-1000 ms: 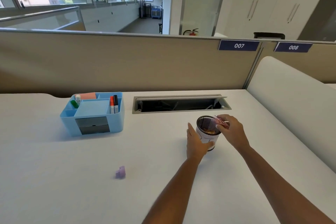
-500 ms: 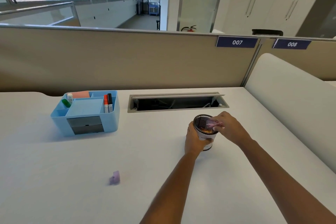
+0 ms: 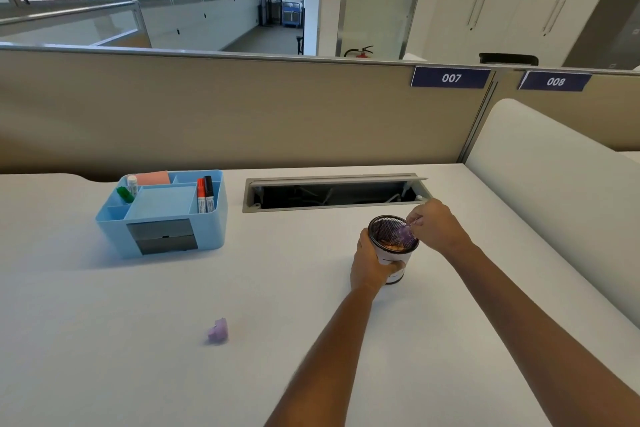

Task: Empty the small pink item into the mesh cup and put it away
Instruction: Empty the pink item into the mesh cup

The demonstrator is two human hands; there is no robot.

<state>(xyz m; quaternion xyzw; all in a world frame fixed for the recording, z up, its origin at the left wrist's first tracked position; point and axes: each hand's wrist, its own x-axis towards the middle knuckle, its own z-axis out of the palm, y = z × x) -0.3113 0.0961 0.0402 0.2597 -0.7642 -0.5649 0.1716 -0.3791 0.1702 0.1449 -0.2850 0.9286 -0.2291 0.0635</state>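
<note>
Our right hand (image 3: 437, 226) pinches the small pink item (image 3: 404, 234) at the right rim of the mesh cup (image 3: 393, 239), with the item tipped down into the cup's mouth. Our left hand (image 3: 371, 263) is wrapped around the cup's near-left side, steadying it on the white desk (image 3: 138, 340). Something brownish lies at the bottom of the cup, too small to identify.

We judge the main risk to be spillage: the item sits right at the rim, so anything falling out could land outside the cup on the right. A hard shake could also knock the item against the rim, and if our left hand loosens, the light cup may tip or slide.

Open room is generous. The desk is bare on the near side and to the left, except for a small purple piece (image 3: 218, 331) lying well apart to the near left. The open cable tray (image 3: 332, 192) lies just beyond the cup on the far side, a slot where a dropped item could vanish. The blue organizer (image 3: 162, 211) stands far left, well apart, a likely place for putting the item away. A white padded divider (image 3: 554, 191) bounds the right.
</note>
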